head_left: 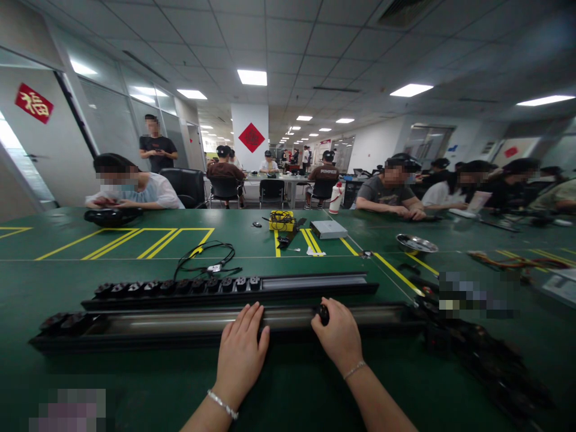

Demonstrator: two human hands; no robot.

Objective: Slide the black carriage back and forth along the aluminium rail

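Note:
A long black power track with a shiny channel lies across the table in front of me. My left hand rests flat over its middle, fingers stretched out and close together. To the right, my right hand is closed around a small black track socket at the channel; the fingers hide most of it. A couple of dark sockets sit at the track's left end. Just behind lies a second black track, with several black sockets lined up along its left part.
A looped black cable lies behind the tracks. Farther back are a yellow box with wires, a grey box and a metal bowl. Many dark parts are piled at right. Several people sit across the green table.

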